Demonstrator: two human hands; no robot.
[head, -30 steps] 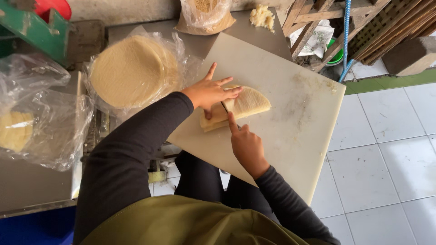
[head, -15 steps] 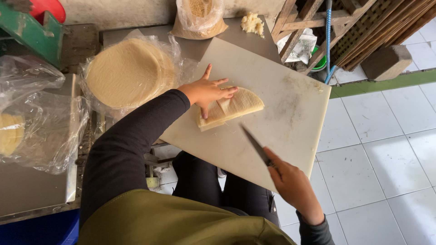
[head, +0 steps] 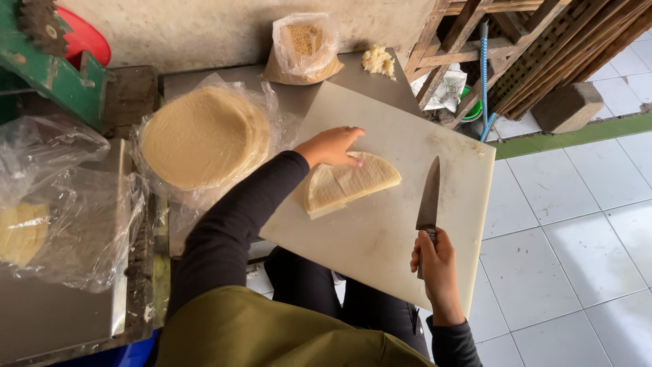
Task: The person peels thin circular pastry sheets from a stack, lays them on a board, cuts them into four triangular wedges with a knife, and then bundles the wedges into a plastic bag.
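While nothing printed shows anywhere, several clear plastic bags sit about the table [head: 380, 71]: one at the upper middle of the frame, a clear bag of brown crumbs [head: 303, 47], slumps against the grey wall, with a small pale crumbly heap [head: 378, 61] just to its right. Left of centre, an opened plastic bag [head: 272, 115] lies spread under a stack of round pale flatbreads [head: 204, 136]. At the far left, a crumpled clear bag [head: 61, 204] holds a few more pale rounds [head: 20, 231], seen dimly through the film.

On the large cream cutting board [head: 380, 231] in the middle lies a half-round stack of flatbreads [head: 346, 185], pale beige, its straight cut edge turned toward the lower left and a cut line crossing its top. The left hand [head: 333, 146] rests flat on the stack's upper edge, fingers spread, gripping nothing. Lower right, the right hand [head: 435, 261] has its grip closed round the handle of a long knife [head: 428, 197], whose blade points up the frame, well apart from the stack, over the board.
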